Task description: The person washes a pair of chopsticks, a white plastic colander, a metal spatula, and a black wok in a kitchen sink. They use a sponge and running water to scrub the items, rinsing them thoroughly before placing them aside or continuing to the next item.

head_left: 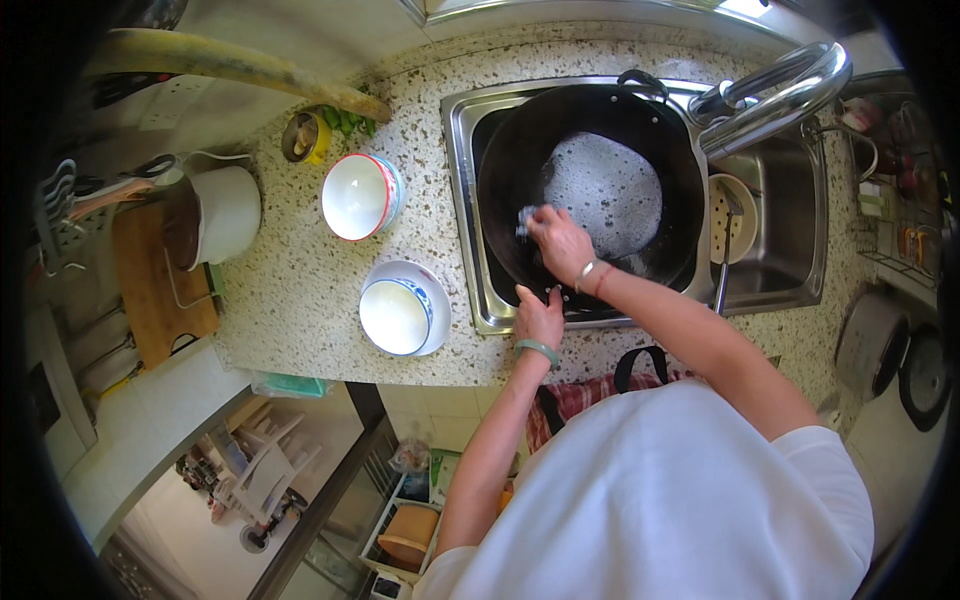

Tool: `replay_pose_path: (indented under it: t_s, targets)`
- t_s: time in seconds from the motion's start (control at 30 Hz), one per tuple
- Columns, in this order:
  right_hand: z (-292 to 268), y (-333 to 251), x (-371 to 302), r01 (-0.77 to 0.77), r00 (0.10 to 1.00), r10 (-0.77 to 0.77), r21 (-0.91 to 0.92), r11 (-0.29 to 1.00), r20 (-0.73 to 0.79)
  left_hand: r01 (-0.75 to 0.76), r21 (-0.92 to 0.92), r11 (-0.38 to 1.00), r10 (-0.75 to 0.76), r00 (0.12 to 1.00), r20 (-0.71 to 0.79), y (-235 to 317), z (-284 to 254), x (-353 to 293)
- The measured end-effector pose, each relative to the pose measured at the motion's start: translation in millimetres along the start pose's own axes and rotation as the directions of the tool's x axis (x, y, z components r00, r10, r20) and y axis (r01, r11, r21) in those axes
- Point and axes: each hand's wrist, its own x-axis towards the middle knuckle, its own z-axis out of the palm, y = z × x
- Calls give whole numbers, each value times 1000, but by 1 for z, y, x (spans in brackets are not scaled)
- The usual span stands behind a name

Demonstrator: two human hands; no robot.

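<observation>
A: Where are the two hands?

B: The right hand (560,240) is inside the black wok (590,190), with its fingers closed on a small scrubbing pad (527,220) that presses on the inner wall of the wok. The left hand (538,318) is just below it, holding the near rim of the wok, thumb on the edge. The two hands are close to each other but not touching.

A: And where is the wok?

B: It sits tilted in the left basin of the steel sink (465,130), and it fills almost the whole basin. White foam (605,190) covers its bottom, just beyond the right hand.

A: What is to the right of the hands?

B: The curved faucet (780,95) passes over the far right edge of the wok. Under it, in the right basin, I see a pale round strainer (740,225).

A: And on the left side?

B: On the speckled counter (300,290), near the left hand, a white bowl with a blue pattern (397,315) stands on a white plate (435,285). Further away from the hands there is a white bowl with a red rim (358,197), then a white pot (225,215) and a wooden cutting board (150,290). A small yellow cup (305,137) stands at the far side.
</observation>
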Motion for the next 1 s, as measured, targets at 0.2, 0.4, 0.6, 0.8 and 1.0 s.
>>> replay_pose_path:
  t_s: [0.2, 0.4, 0.6, 0.8, 1.0]
  targets:
    - [-7, -5, -18, 49, 998, -52, 86, 995, 35, -32, 60, 998, 37, 995, -93, -10, 9, 3]
    - [-1, -3, 0, 20, 1000, -19, 48, 999, -16, 8, 4, 1000, -8, 1000, 5, -2, 3, 0]
    - [-1, -3, -4, 73, 997, -72, 81, 994, -18, -38, 8, 999, 39, 999, -36, -8, 5, 1]
    - [0, -17, -9, 114, 990, -104, 105, 988, -95, -50, 52, 997, 53, 997, -50, -2, 1, -6]
    - [3, -3, 10, 37, 996, -31, 72, 997, -80, 16, 66, 998, -17, 1000, 14, 1, -1, -4]
